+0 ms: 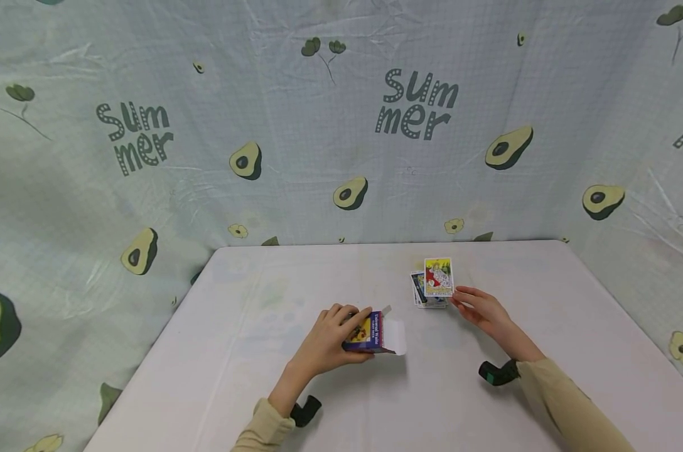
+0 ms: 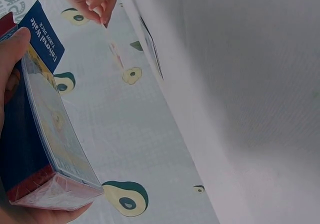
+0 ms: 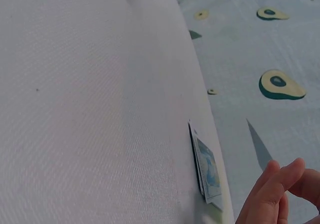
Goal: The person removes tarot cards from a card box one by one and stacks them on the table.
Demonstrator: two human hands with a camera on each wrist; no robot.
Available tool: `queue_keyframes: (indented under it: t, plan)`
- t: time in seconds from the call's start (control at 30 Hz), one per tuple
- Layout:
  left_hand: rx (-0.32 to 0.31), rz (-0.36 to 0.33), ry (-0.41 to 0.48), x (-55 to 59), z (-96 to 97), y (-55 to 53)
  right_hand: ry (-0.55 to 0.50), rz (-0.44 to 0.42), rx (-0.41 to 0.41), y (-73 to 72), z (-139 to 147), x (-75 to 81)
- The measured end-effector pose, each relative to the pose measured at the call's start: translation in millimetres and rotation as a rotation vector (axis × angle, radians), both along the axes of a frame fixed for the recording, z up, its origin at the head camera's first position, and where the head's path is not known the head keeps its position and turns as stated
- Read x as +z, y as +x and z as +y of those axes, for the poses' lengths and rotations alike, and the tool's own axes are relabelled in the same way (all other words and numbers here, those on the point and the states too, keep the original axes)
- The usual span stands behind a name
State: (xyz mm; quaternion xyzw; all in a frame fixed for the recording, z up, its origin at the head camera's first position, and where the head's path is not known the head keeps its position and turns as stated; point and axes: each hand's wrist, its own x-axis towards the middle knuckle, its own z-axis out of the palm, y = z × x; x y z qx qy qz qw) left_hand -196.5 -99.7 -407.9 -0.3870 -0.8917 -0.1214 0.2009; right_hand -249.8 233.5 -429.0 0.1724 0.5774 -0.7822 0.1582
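Observation:
My left hand (image 1: 326, 339) grips a tarot deck box (image 1: 376, 329), its thumb and fingers around the sides. The lid end points right with a white flap (image 1: 395, 336) standing out. In the left wrist view, the box (image 2: 20, 139) shows blue sides and clear plastic film at one end. At the far right of the table, my right hand (image 1: 483, 314) pinches a tarot card (image 1: 438, 276) by its lower right corner, picture facing me. Seen edge-on in the right wrist view, that card (image 3: 259, 146) rises above a small pile of cards (image 3: 207, 169) on the table.
The white-covered table (image 1: 262, 376) ends at a back edge just beyond the cards. Behind it hangs a pale curtain (image 1: 296, 113) printed with avocados and lettering. Dark wrist cameras (image 1: 498, 373) are strapped at both wrists.

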Motion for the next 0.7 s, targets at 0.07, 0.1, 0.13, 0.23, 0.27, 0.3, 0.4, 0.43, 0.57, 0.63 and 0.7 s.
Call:
queue_keyframes:
  t: [0.07,0.1,0.13,0.23,0.27,0.3,0.4,0.43,0.57,0.63,0.7]
  plan:
    - [-0.002,-0.002,0.001,-0.5,0.2,-0.1,-0.014,0.001,-0.003,-1.1,0.2,-1.8]
    - [-0.004,0.0,0.002,-0.6,0.2,-0.2,-0.019,0.003,-0.003,-1.5,0.3,-2.5]
    - [-0.006,0.001,0.005,-0.6,0.2,-0.2,-0.022,0.006,-0.002,-1.7,0.3,-3.1]
    - [-0.01,0.004,0.013,-0.6,0.2,-0.4,-0.011,0.016,0.009,-3.3,0.5,-5.7]
    - [-0.011,0.006,0.012,-0.4,0.1,-0.5,-0.011,0.021,0.016,-3.8,0.8,-6.6]
    - [-0.01,0.01,0.011,-0.3,-0.1,-0.6,-0.008,0.024,0.023,-4.2,0.7,-7.3]
    - [-0.009,0.007,0.012,-0.1,-0.3,-0.6,0.002,0.03,0.035,-6.0,1.0,-9.9]
    - [-0.008,0.007,0.01,0.0,-0.3,-0.5,0.004,0.029,0.038,-6.3,1.0,-10.4]
    - [-0.006,0.002,0.01,0.3,-0.2,-0.3,0.019,0.01,0.03,-8.2,-0.9,-11.8]
    - [-0.008,-0.002,0.014,0.4,0.1,-0.2,0.015,-0.007,0.017,-9.4,-2.5,-11.9]
    - [-0.009,-0.005,0.018,0.3,0.3,-0.2,-0.001,-0.019,0.003,-11.1,-4.0,-12.5]
